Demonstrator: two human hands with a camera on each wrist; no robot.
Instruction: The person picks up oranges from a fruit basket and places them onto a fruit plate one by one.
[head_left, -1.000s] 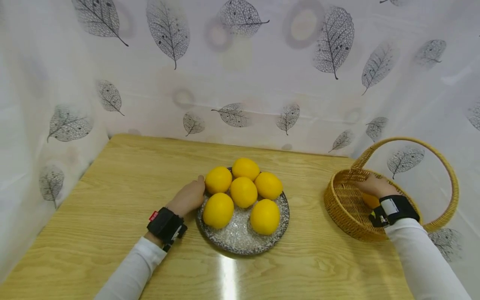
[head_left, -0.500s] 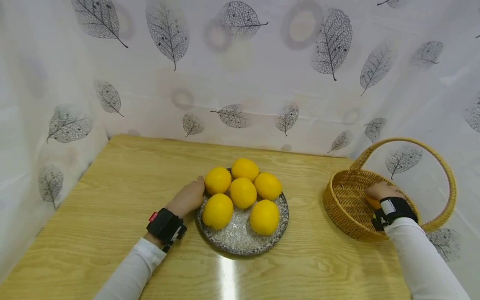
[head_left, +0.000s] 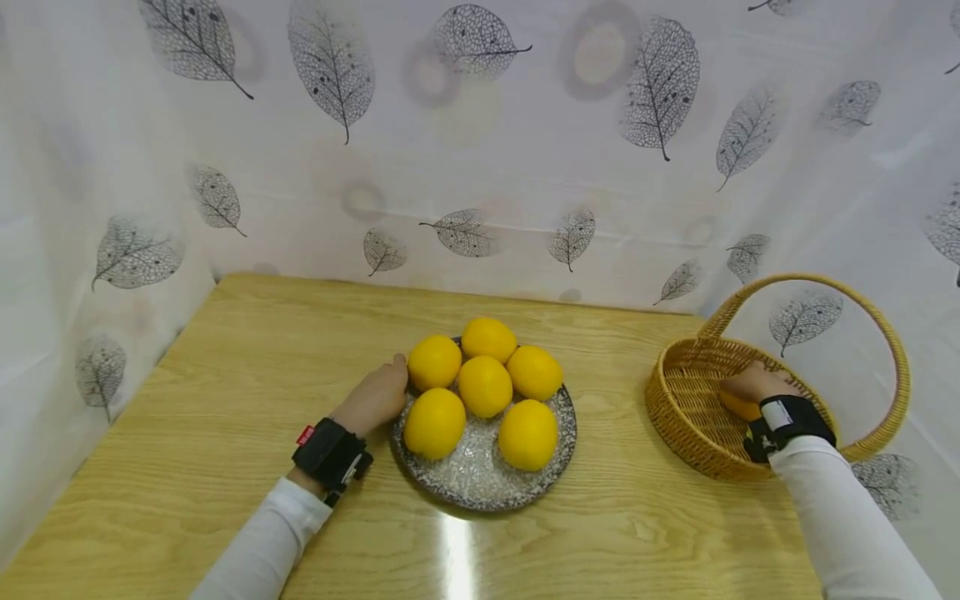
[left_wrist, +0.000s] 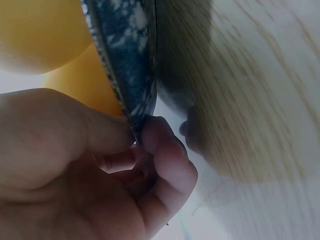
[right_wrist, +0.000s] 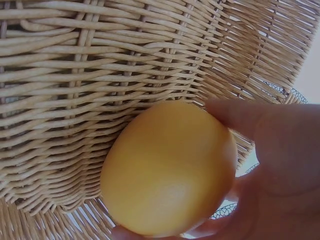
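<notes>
In the head view my left hand (head_left: 375, 398) is at the left rim of a round speckled grey plate (head_left: 480, 479) with a dark edge. Thumb and fingers pinch that rim (left_wrist: 127, 75) in the left wrist view. Several smooth yellow fruits (head_left: 486, 387) lie on the plate. At the right, my right hand (head_left: 757, 383) reaches down into a wicker basket (head_left: 693, 437). It grips an egg-shaped yellow fruit (right_wrist: 170, 167), thumb on one side and fingers on the other. The fruit lies close against the woven basket; whether it touches the bottom I cannot tell.
The basket's tall arched handle (head_left: 892, 350) rises behind and right of my right wrist. A wooden table (head_left: 622, 517) carries everything. White curtain (head_left: 480, 150) with leaf prints hangs along the back and sides.
My right hand has gone deeper into the basket, its fingers drawing in round the fruit, then shifted slightly left. My left hand keeps its place at the plate's rim.
</notes>
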